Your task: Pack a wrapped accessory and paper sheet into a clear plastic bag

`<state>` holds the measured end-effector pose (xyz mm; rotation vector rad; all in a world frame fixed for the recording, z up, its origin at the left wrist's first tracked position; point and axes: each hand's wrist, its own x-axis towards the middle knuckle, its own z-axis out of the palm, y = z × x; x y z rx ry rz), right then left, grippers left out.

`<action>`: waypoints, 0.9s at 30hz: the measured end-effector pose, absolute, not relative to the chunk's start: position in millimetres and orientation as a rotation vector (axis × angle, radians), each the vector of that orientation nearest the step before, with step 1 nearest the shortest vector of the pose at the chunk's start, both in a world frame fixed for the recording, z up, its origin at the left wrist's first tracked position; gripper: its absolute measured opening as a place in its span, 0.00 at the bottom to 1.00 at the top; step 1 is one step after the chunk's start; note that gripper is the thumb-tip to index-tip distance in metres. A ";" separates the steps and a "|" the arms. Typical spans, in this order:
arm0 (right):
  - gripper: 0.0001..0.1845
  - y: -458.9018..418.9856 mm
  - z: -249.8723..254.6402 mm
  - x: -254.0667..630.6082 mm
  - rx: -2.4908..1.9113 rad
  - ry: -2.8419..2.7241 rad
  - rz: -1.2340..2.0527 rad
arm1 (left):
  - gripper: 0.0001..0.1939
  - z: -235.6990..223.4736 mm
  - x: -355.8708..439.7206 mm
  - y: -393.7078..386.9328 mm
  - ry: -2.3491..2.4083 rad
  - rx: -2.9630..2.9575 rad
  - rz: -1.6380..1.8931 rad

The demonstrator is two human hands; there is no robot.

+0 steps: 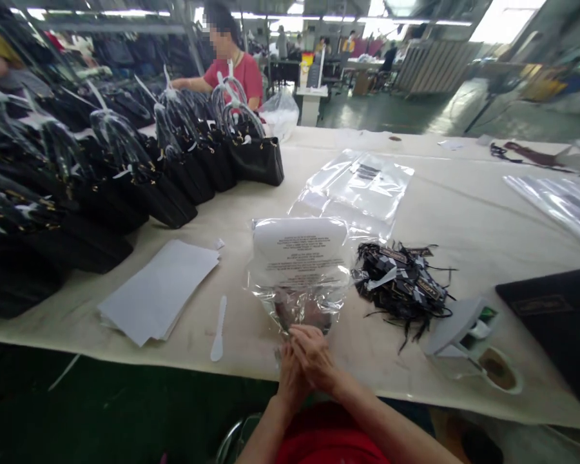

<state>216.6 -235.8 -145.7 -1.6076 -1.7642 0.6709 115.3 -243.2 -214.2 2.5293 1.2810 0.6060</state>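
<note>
In front of me on the table lies a clear plastic bag (299, 264) with printed warning text. Something white fills its far part, and a dark brownish thing shows through its near end. My left hand (291, 370) is closed at the bag's near end, partly hidden under the other hand. Over it, my right hand (314, 353) has its fingers bent together on the gathered plastic. Just right of the bag sits a heap of black hang tags with cords (401, 283). A white plastic scraper (218, 332) lies to the left, beside a stack of white paper sheets (162, 290).
Rows of black handbags (256, 158) with wrapped handles fill the left. Flat clear bags (357, 187) lie beyond my hands. At right are a tape dispenser (464, 335) and a dark flat panel (555, 322). Across the table stands a person in a red shirt (246, 80).
</note>
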 end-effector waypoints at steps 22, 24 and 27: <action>0.20 -209.7 -75.2 250.3 -1.240 -0.025 1.451 | 0.05 -40.9 128.5 -164.1 1.175 0.040 0.871; 0.22 -212.6 -36.6 245.9 -1.109 -0.001 1.455 | 0.04 -2.9 128.0 -166.8 1.106 -0.005 0.907; 0.22 -215.6 26.7 246.4 -0.883 0.107 1.446 | 0.05 52.1 127.2 -171.2 1.012 -0.017 0.916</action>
